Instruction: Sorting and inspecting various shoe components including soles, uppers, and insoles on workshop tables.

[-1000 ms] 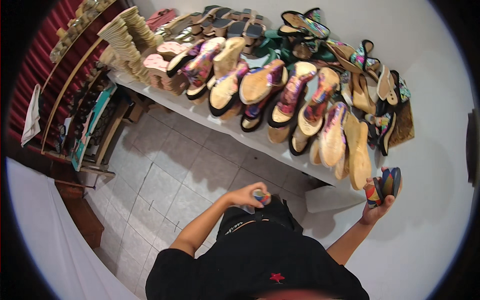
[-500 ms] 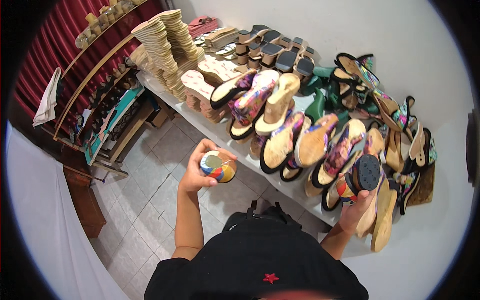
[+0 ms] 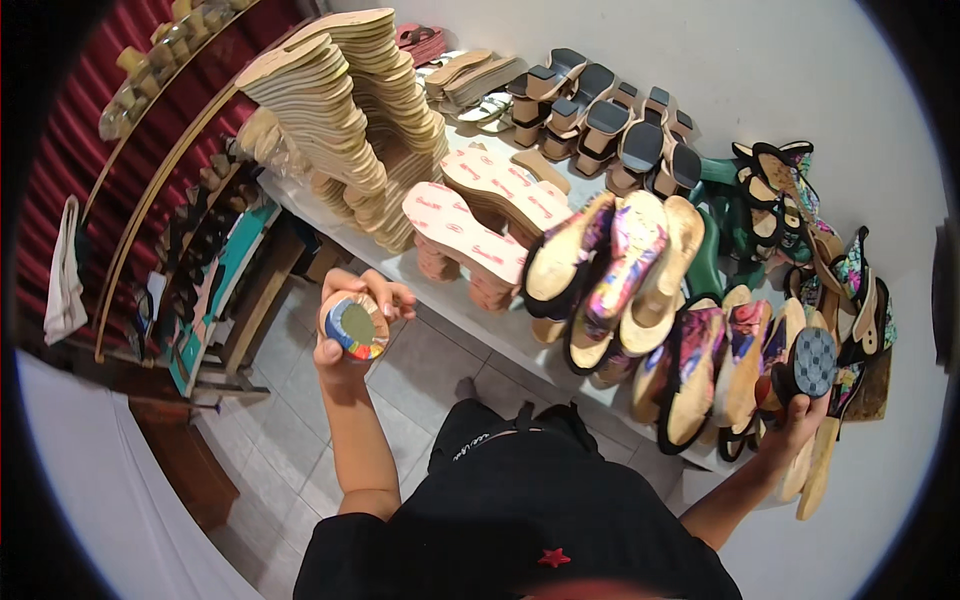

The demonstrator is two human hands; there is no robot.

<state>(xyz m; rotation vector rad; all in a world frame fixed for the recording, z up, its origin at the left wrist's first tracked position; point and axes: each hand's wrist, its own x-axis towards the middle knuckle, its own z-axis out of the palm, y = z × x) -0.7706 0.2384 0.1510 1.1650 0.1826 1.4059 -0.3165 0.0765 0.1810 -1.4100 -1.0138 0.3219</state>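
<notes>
My left hand [image 3: 338, 290] is curled around a multicoloured shoe heel [image 3: 357, 326], with patches of blue, yellow, red and tan gathered around a dull green round end. Its fingertips stand partly off the piece. It is above the floor, to the left of the bench. Over at the right, my right hand [image 3: 803, 412] grips a black-soled shoe piece [image 3: 815, 362]; its dark, checkered oval underside faces up. The rest of that piece is mostly hidden behind the sole and my fingers. Just behind it lie floral wedge sandals [image 3: 690, 372] along the bench's near edge.
A long white bench [image 3: 330, 212] carries tall stacks of wedge soles [image 3: 325, 110], pink-topped soles [image 3: 465, 228], black-bottomed block heels [image 3: 605, 120] and green shoe forms [image 3: 710, 235]. At the left stands a rack [image 3: 225, 285] of shoes before a red curtain [image 3: 70, 150]. White cloth [image 3: 80, 470] hangs lower left.
The view has shifted, so the bench goods sit farther right. My left hand has turned, some fingers lifting from the heel. My right hand has moved outward to the right with its shoe piece.
</notes>
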